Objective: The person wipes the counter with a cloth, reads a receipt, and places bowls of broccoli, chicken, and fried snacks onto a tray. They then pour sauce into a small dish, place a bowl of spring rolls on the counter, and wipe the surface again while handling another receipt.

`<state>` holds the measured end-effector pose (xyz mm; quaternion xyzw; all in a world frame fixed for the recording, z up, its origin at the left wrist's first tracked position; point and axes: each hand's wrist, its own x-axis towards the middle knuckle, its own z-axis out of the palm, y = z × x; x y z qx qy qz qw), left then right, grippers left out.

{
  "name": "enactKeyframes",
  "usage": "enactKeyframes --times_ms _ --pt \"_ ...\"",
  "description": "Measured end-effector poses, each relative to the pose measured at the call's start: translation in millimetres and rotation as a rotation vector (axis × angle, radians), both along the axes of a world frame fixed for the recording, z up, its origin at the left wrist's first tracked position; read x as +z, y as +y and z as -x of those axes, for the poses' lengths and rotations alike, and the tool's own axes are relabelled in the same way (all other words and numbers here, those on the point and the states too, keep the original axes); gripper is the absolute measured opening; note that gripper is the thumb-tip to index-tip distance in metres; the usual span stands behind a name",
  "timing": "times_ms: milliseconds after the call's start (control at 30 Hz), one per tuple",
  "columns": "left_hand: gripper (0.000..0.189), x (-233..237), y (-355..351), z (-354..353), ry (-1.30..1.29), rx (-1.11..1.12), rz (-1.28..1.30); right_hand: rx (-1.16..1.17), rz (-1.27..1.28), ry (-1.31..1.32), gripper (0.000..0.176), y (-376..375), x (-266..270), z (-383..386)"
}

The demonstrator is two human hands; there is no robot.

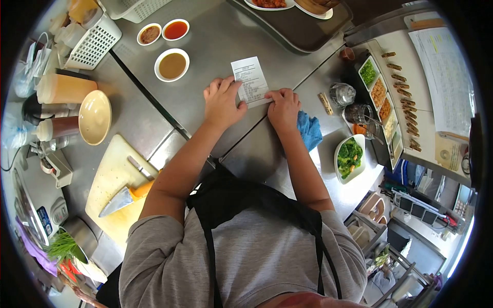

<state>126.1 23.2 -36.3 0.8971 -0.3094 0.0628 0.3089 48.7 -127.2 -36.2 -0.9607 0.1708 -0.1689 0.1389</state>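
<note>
A printed paper slip [250, 77] lies on the steel counter in front of me, its small print unreadable. My left hand [222, 101] rests along the slip's left edge, fingertips touching the paper and the thumb held apart. At the slip's lower right corner, my right hand [284, 109] has its fingers curled, with the thumb and index finger closed on the corner. A crumpled blue cloth [309, 131] lies just beside my right wrist. Three small bowls stand beyond my left hand; the nearest holds brown sauce [172, 65].
On the left are a cutting board [110, 169] with an orange-handled knife [126, 197], a cream bowl [95, 117] and sauce bottles [64, 88]. A bowl of broccoli [350, 158], glass jars [358, 114] and a topping tray [377, 95] stand right. A dark tray [308, 38] sits at the back.
</note>
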Motion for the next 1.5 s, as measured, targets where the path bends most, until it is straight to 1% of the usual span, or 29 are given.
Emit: enactKeyframes --times_ms 200,333,467,500,533,567,633,667,700,733,767,800,833,867,900,933,967,1000,1067,1133,1200,1233,1267,1300,1333,1367,1400,1433,1500 --pt "0.044 1 -2 1 -0.012 -0.033 -0.033 0.041 -0.016 -0.059 0.023 1 -3 2" --pt "0.037 2 -4 -1 -0.05 -0.183 0.011 0.021 -0.087 -0.172 0.028 -2 -5 2" --pt "0.028 -23 -13 -23 -0.045 -0.374 0.086 -0.067 -0.296 -0.308 0.029 -10 -15 1" --pt "0.027 -3 -19 -46 -0.054 -0.349 0.096 -0.06 -0.336 -0.277 0.027 -13 -10 3" --pt "0.027 20 -25 -67 -0.06 -0.322 0.109 -0.056 -0.385 -0.317 0.028 -14 -7 3" --pt "0.026 43 -26 -88 -0.051 -0.297 0.125 -0.011 -0.335 -0.392 0.03 -16 -13 6" --pt "0.021 108 -36 -167 -0.276 -0.144 0.017 -0.006 -0.403 -0.379 0.033 -14 -10 8" --pt "0.018 161 -36 -196 -0.399 -0.124 0.088 -0.017 -0.413 -0.354 0.033 -12 -8 8" --pt "0.019 214 -38 -230 -0.44 -0.048 0.03 -0.031 -0.42 -0.323 0.032 -12 -6 9" --pt "0.02 266 -35 -259 -0.738 -0.084 0.169 -0.046 -0.426 -0.289 0.032 -12 -4 9" --pt "0.02 319 -30 -275 -0.944 -0.001 0.199 -0.047 -0.424 -0.284 0.032 -13 -4 9" --pt "0.024 367 -26 -292 -1.095 0.04 0.275 -0.05 -0.423 -0.276 0.032 -12 -5 9" --pt "0.023 409 -18 -288 -1.094 0.031 0.378 -0.051 -0.421 -0.267 0.031 -13 -5 8" --pt "0.024 444 -10 -298 -1.315 0.151 0.339 -0.061 -0.417 -0.262 0.031 -12 -5 8" --pt "0.025 475 -3 -295 -1.232 0.243 0.358 -0.071 -0.413 -0.257 0.031 -11 -4 7" --pt "0.023 494 3 -293 -1.112 0.292 0.395 -0.083 -0.41 -0.25 0.031 -11 -3 6" --pt "0.024 514 10 -312 -1.143 0.294 0.403 -0.073 -0.412 -0.254 0.031 -11 -2 7" --pt "0.024 527 12 -305 -0.978 0.364 0.459 -0.065 -0.414 -0.259 0.03 -11 -1 7" --pt "0.024 547 22 -319 -0.956 0.364 0.424 -0.06 -0.424 -0.272 0.03 -11 4 7" --pt "0.025 569 27 -331 -0.865 0.423 0.452 -0.067 -0.439 -0.289 0.029 -8 7 7" --pt "0.026 592 34 -345 -0.844 0.405 0.486 -0.041 -0.397 -0.26 0.028 -12 7 4" --pt "0.025 603 48 -359 -0.999 0.599 0.129 -0.048 -0.389 -0.231 0.028 -11 7 8" --pt "0.024 612 54 -383 -1.134 0.737 -0.249 -0.043 -0.368 -0.273 0.028 -10 4 7" --pt "0.024 606 57 -387 -1.398 0.813 -1.109 -0.07 -0.353 -0.299 0.028 -11 -1 3" --pt "0.024 584 52 -394 -1.412 0.791 -1.129 -0.073 -0.358 -0.29 0.028 -13 -1 2" --pt "0.03 554 40 -390 -1.259 0.762 -0.516 -0.066 -0.387 -0.279 0.029 -13 3 6" --pt "0.041 523 27 -384 -1.187 0.581 0.133 -0.063 -0.404 -0.275 0.029 -14 4 7" --pt "0.044 498 22 -398 -1.381 0.384 0.116 -0.095 -0.394 -0.299 0.028 -11 1 8" --pt "0.041 418 -16 -359 -0.985 -0.022 0.479 -0.105 -0.367 -0.29 0.028 -13 -4 7"
